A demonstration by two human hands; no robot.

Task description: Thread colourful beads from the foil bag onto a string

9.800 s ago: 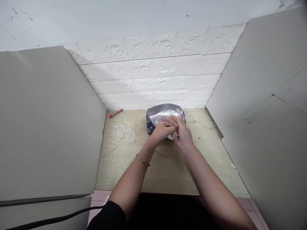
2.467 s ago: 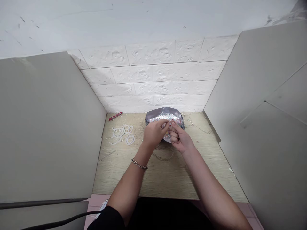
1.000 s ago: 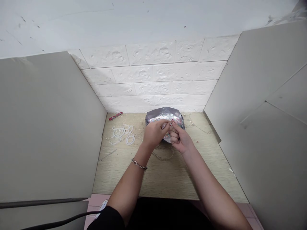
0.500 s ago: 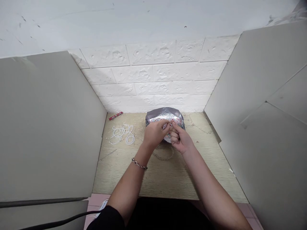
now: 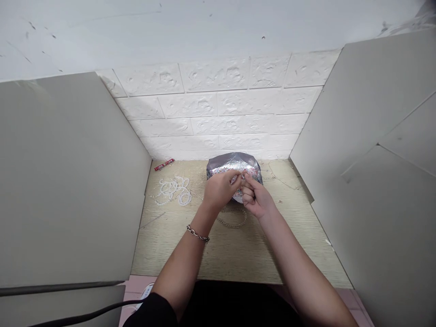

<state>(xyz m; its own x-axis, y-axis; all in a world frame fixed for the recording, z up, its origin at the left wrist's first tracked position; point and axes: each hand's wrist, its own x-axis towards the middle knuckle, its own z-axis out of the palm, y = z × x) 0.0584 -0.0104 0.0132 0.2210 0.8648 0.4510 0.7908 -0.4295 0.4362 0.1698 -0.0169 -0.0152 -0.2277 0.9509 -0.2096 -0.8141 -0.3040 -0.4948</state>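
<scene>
My left hand [image 5: 219, 190] and my right hand [image 5: 255, 196] meet fingertip to fingertip over a silvery open pouch [image 5: 226, 160] that holds small colourful bits. Both hands are closed in a pinch. What sits between the fingertips is too small to make out, though a tiny shiny spot shows there. Below the hands, a loop of beaded strand [image 5: 235, 225] lies on the table, partly hidden by my left wrist. To the left rests a heap of white beaded strands [image 5: 173, 190].
A red packet [image 5: 164, 164] lies at the table's back left. A thin, needle-like piece [image 5: 153, 220] is near the left edge. Fine strands [image 5: 286, 183] spread right of the pouch. Grey panels [image 5: 368, 172] flank the table [image 5: 238, 259], with a white brick-patterned wall [image 5: 218, 104] behind.
</scene>
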